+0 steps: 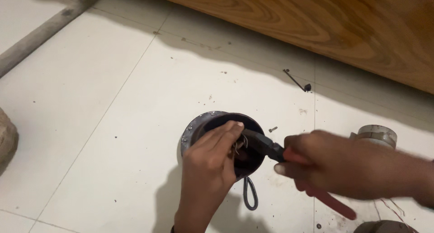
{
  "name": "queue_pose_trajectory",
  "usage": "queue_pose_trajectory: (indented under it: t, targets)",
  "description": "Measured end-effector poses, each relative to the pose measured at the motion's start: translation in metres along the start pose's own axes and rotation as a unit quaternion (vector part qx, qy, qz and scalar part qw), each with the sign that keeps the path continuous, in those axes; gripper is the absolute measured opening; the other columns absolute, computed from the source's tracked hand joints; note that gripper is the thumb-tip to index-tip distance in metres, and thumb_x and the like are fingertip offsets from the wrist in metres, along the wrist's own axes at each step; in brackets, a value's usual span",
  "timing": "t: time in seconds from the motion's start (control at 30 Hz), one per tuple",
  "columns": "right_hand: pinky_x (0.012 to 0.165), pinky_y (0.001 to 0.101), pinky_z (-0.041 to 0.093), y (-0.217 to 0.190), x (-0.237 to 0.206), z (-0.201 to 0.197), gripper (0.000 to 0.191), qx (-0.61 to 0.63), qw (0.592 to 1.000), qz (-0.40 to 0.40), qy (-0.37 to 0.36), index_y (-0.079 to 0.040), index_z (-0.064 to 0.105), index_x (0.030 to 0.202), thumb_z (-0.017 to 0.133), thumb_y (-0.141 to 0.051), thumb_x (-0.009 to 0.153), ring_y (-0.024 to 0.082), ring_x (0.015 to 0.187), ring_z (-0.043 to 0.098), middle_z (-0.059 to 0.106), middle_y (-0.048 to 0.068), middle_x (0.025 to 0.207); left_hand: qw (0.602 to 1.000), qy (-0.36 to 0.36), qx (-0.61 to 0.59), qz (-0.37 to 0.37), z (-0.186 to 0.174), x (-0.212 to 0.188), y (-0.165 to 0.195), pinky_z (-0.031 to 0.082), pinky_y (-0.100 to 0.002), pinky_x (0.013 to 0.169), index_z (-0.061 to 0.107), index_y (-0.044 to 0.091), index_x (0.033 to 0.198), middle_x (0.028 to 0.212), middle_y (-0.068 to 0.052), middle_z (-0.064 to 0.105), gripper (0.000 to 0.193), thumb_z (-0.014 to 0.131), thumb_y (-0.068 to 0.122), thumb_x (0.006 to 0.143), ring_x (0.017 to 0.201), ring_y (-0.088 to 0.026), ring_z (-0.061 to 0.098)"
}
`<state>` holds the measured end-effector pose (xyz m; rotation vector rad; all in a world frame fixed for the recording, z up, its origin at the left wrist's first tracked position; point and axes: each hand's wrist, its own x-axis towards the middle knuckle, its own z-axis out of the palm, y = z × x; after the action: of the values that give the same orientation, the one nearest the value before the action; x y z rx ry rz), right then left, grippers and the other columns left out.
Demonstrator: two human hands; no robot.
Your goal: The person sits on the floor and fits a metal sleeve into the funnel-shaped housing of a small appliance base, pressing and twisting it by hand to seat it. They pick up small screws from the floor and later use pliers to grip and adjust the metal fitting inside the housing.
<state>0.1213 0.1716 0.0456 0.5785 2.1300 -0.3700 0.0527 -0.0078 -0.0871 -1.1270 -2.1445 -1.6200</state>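
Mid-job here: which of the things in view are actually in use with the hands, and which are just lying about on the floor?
In use:
- round dark metal housing with copper wires inside
- left hand reaching into it
- red-handled pliers in the right hand, nose at the wires
- grey cable loop below the housing

Lying about:
- small screw
- thin black rod
- white cylindrical part
- wooden panel

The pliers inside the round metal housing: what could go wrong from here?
1. The pliers work right beside the left hand fingers, so a slip may pinch them.
2. The thin wires in the housing might break if pulled hard.
3. The loose screw on the floor could get lost.
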Motion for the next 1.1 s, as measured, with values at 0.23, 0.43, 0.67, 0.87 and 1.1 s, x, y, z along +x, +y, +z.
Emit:
queue_pose_trajectory:
  t: [0.23, 0.43, 0.67, 0.87, 1.1]
  targets:
    - [0.071, 0.0355, 0.063, 0.027, 0.030, -0.065, 0.035, 0.151, 0.952, 0.002, -0.267, -0.009, 0.064, 0.111, 0.054, -0.040, 0.099, 0.019, 0.083, 0.080, 0.080, 0.008, 0.087, 0.998, -0.030, 0.011, 0.054, 0.006, 0.000, 0.003, 0.057, -0.042, 0.099, 0.072, -0.001, 0.119, 0.120, -0.019, 0.075, 0.050, 0.055, -0.014, 0.074, 0.115, -0.034, 0.072]
    - [0.068, 0.0336, 0.063, 0.029, 0.017, 0.036, 0.034, 0.310, 0.933, -0.173, -0.060, -0.008, 0.059, 0.104, 0.057, -0.042, 0.103, 0.016, 0.079, 0.072, 0.072, 0.002, 0.082, 1.000, -0.014, 0.009, 0.022, 0.002, 0.001, -0.005, 0.058, -0.042, 0.100, 0.072, 0.001, 0.121, 0.121, -0.018, 0.074, 0.051, 0.054, -0.014, 0.076, 0.116, -0.034, 0.073]
    - [0.069, 0.0381, 0.055, 0.018, 0.034, 0.088, 0.033, 0.116, 0.987, -0.034, 0.106, -0.013, 0.054, 0.097, 0.051, -0.046, 0.104, 0.024, 0.073, 0.074, 0.068, 0.008, 0.070, 1.000, -0.011, 0.008, -0.010, -0.001, -0.001, -0.004, 0.059, -0.040, 0.096, 0.072, 0.001, 0.119, 0.120, -0.016, 0.076, 0.038, 0.059, -0.008, 0.084, 0.116, -0.033, 0.073]
    - [0.069, 0.0460, 0.056, 0.007, 0.034, 0.089, 0.038, 0.127, 0.978, -0.076, 0.148, -0.011, 0.056, 0.095, 0.051, -0.048, 0.103, 0.030, 0.075, 0.075, 0.071, 0.011, 0.071, 1.000, -0.015, 0.000, -0.019, -0.007, -0.001, -0.004, 0.058, -0.040, 0.099, 0.071, 0.000, 0.121, 0.122, -0.015, 0.076, 0.040, 0.058, -0.008, 0.084, 0.116, -0.033, 0.074]
    - [0.069, 0.0452, 0.054, -0.012, 0.013, 0.060, 0.037, 0.109, 0.985, -0.069, 0.115, -0.008, 0.057, 0.098, 0.054, -0.045, 0.101, 0.031, 0.075, 0.073, 0.070, 0.013, 0.072, 1.000, -0.008, -0.004, -0.023, -0.008, 0.000, -0.003, 0.058, -0.041, 0.100, 0.071, -0.001, 0.120, 0.121, -0.015, 0.076, 0.038, 0.057, -0.008, 0.085, 0.118, -0.033, 0.073]
